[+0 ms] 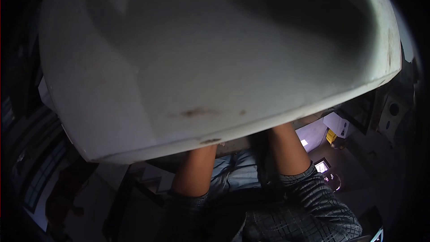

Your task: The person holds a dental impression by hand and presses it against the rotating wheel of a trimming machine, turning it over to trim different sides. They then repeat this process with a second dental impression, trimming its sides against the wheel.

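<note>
A large white panel [233, 71] with rounded sides fills most of the head view, very close to the camera. Brown stains mark its face, and there is a chipped spot [210, 141] along its lower edge. My left forearm [195, 170] and my right forearm [289, 150] both pass behind that lower edge. The panel covers my two hands, so I cannot see my fingers or what they touch. What the panel belongs to does not show.
Light blue trousers [237, 170] and dark patterned sleeves [309, 197] show below the panel. To the right are a white box [336, 123], a yellow item [331, 136] and a pale appliance-like object [392, 114]. A dark reddish shape [62, 197] stands at the left.
</note>
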Demonstrator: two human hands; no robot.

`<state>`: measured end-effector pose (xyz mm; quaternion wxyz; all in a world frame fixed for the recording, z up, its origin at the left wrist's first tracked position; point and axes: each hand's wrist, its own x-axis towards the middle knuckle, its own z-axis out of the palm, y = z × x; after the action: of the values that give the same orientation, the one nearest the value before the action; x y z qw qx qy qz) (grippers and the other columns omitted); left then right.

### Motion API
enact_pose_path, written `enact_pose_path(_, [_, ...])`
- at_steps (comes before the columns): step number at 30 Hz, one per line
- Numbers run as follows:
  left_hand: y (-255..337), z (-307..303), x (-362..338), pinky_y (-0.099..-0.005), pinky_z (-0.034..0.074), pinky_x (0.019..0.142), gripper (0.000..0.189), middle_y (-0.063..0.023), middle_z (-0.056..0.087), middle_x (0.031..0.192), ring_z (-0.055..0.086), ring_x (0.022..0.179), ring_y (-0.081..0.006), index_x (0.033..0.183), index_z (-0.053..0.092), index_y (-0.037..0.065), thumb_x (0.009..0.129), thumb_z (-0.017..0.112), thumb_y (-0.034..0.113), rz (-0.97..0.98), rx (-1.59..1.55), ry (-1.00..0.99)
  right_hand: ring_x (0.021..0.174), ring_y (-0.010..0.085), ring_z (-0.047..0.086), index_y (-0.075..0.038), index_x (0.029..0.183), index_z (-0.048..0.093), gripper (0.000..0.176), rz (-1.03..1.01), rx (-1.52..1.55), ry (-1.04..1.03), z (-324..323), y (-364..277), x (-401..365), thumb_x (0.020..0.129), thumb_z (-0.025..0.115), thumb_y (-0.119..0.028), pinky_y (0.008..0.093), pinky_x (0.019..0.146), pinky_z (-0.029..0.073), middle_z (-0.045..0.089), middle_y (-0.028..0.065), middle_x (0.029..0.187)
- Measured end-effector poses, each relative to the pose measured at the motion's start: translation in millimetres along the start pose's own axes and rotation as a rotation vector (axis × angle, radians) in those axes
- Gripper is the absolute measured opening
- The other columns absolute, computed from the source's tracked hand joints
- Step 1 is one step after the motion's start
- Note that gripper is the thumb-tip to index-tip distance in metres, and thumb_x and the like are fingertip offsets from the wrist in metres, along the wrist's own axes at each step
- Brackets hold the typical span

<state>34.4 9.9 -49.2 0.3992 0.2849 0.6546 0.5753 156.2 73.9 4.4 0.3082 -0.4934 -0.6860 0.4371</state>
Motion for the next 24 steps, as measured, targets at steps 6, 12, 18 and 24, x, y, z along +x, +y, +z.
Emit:
enact_pose_path(6, [15.3, -0.1, 0.3, -0.0298, 0.043, 0.077, 0.017, -0.0126, 0.057, 0.092, 0.054, 0.088, -0.0223, 0.094, 0.055, -0.005, 0.078, 0.048, -0.002, -0.093, -0.187, -0.014, 0.088, 0.0332, 0.054, 0.004, 0.094, 0.055, 0.023, -0.005, -0.096, 0.0, -1.6, -1.7, -0.7, 0.072, 0.051, 0.002, 0.0379, 0.08, 0.041, 0.058, 0.0188, 0.091])
enact_pose_path(12, [23.8, 2.4, 3.5, -0.03, 0.043, 0.077, 0.019, -0.0113, 0.057, 0.09, 0.054, 0.084, -0.022, 0.095, 0.054, -0.004, 0.077, 0.049, -0.003, 0.319, 0.778, -0.143, 0.088, 0.0337, 0.054, 0.004, 0.094, 0.055, 0.024, 0.117, -0.082, -0.031, -6.3, 5.1, -3.0, 0.071, 0.05, 0.002, 0.0381, 0.08, 0.04, 0.058, 0.0191, 0.091])
enact_pose_path(18, [0.9, 10.2, -3.7, -0.0273, 0.042, 0.08, 0.025, -0.0085, 0.053, 0.098, 0.051, 0.092, -0.0188, 0.102, 0.05, -0.002, 0.077, 0.048, -0.005, -0.209, -0.565, 0.03, 0.086, 0.035, 0.054, 0.004, 0.092, 0.056, 0.024, 0.065, -0.023, 0.097, -0.6, -2.2, -0.3, 0.069, 0.048, 0.005, 0.0377, 0.079, 0.041, 0.058, 0.0202, 0.089])
enact_pose_path(24, [22.5, 10.1, 7.4, -0.0277, 0.042, 0.079, 0.022, -0.0087, 0.055, 0.093, 0.053, 0.087, -0.0192, 0.098, 0.052, -0.004, 0.077, 0.046, -0.005, -0.207, -0.253, 0.096, 0.087, 0.0346, 0.054, 0.005, 0.092, 0.055, 0.024, 0.079, -0.007, 0.13, -5.1, -1.0, 1.0, 0.068, 0.05, 0.003, 0.0368, 0.08, 0.04, 0.058, 0.0203, 0.089])
